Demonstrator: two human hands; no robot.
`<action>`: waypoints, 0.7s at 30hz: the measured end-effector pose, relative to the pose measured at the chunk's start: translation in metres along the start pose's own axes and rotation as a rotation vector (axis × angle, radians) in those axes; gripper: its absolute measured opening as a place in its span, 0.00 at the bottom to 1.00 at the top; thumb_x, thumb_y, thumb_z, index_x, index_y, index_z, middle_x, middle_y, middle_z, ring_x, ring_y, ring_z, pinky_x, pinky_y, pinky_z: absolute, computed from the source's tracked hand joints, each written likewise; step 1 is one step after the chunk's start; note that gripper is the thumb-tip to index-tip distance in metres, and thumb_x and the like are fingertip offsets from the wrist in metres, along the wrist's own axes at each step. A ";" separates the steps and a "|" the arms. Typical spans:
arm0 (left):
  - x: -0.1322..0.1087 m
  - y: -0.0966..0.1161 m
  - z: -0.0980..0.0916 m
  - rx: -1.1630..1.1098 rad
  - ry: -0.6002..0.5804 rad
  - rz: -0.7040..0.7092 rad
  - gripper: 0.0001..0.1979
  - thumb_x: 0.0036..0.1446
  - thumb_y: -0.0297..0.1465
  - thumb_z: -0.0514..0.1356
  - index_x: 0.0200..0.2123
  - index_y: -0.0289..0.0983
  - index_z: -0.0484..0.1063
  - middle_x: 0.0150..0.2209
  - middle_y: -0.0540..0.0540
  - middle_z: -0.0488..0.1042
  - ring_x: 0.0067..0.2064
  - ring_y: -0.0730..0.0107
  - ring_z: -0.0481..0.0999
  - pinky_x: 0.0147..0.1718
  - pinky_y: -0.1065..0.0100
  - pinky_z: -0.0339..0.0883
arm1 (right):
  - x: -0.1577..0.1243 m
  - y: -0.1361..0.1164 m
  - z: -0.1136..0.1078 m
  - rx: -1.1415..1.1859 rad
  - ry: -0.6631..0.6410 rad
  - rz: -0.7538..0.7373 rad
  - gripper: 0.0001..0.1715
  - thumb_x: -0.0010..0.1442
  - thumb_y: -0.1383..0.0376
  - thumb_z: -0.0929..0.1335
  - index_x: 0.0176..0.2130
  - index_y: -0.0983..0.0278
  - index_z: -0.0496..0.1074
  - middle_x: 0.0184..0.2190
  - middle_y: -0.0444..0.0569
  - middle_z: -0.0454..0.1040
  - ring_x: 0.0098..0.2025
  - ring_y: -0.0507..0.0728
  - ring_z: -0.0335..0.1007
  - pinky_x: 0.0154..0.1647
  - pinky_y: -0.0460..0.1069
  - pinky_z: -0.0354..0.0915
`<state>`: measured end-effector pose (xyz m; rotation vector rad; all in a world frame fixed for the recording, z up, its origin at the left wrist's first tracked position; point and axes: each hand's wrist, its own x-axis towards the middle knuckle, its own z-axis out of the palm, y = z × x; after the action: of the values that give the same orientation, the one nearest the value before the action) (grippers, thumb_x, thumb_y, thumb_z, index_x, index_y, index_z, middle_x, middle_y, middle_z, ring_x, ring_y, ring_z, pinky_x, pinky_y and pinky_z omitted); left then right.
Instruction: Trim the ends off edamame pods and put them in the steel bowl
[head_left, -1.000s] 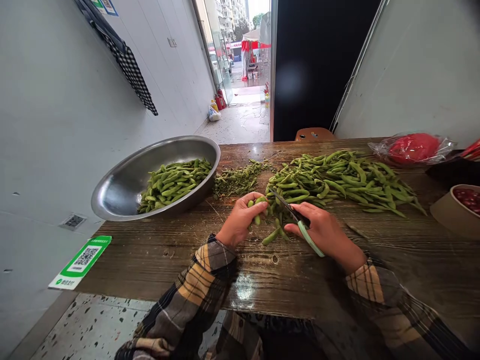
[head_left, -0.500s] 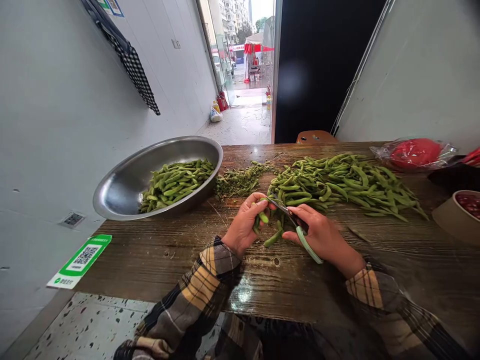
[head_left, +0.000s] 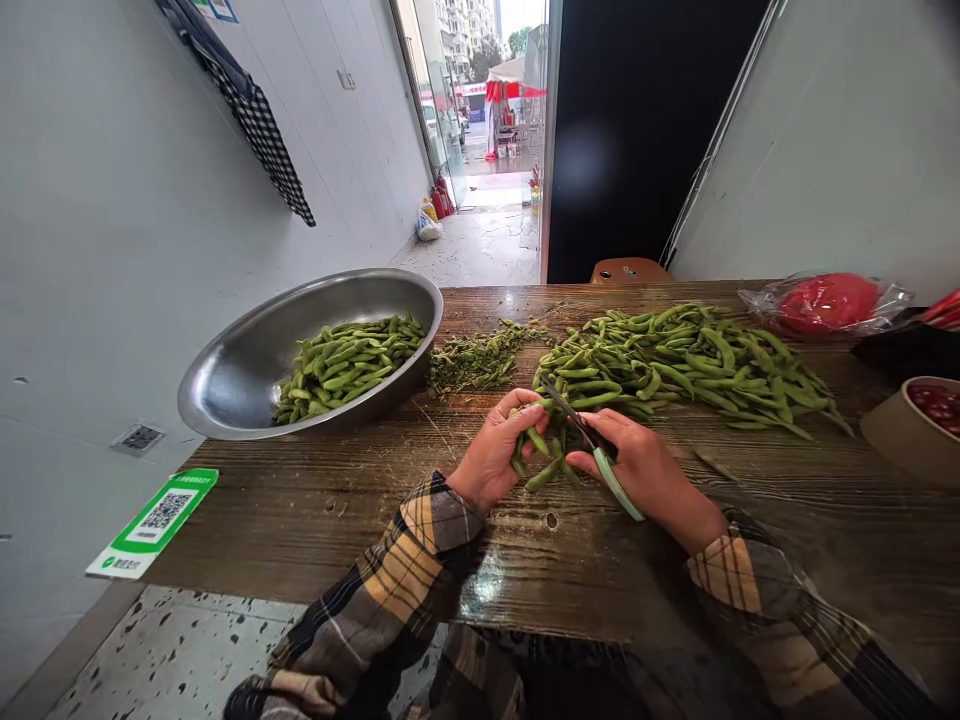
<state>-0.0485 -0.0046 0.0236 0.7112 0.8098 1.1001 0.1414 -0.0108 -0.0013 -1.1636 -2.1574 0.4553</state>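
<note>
Gripping a small bunch of green pods between curled fingers and thumb, the left hand rests low over the wooden table, the pods sticking out to the right of its fingertips and hanging down toward the wood. Just beside it, the right hand is closed around the pale green handles of the scissors. The dark blades slant up and away toward the near edge of the big pile of pods; whether they are parted cannot be told. One loose pod lies on the table between and just below the two hands. A steel bowl of trimmed pods sits well to the left, with a heap of cut ends between it and the pile. Compared with half a second ago, the blade tips have swung off the left fingertips and point farther up toward the pile, and the held pods hang a little lower; both hands have otherwise kept their places.
</note>
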 end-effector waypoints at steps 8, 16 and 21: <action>0.011 0.017 -0.023 -0.023 0.110 0.115 0.14 0.48 0.36 0.65 0.30 0.36 0.63 0.24 0.55 0.66 0.18 0.86 0.59 0.16 0.79 0.51 | 0.002 0.001 -0.007 -0.014 0.096 0.044 0.25 0.60 0.54 0.68 0.52 0.64 0.70 0.42 0.55 0.75 0.44 0.63 0.73 0.44 0.55 0.69; 0.020 0.011 -0.031 0.702 0.152 0.250 0.07 0.48 0.31 0.63 0.29 0.35 0.68 0.27 0.50 0.73 0.24 0.79 0.66 0.22 0.76 0.57 | 0.001 -0.002 -0.009 -0.001 0.085 0.015 0.22 0.60 0.55 0.68 0.50 0.63 0.70 0.43 0.54 0.75 0.44 0.62 0.74 0.43 0.54 0.69; 0.026 0.007 -0.040 1.161 0.198 0.459 0.06 0.50 0.26 0.59 0.32 0.36 0.76 0.28 0.49 0.75 0.30 0.72 0.71 0.33 0.71 0.63 | 0.002 -0.004 -0.010 -0.037 0.082 0.029 0.22 0.60 0.54 0.67 0.50 0.62 0.69 0.43 0.54 0.75 0.43 0.62 0.74 0.42 0.55 0.69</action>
<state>-0.0799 0.0257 0.0032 1.8419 1.5207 1.0439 0.1452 -0.0115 0.0088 -1.2145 -2.0894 0.3755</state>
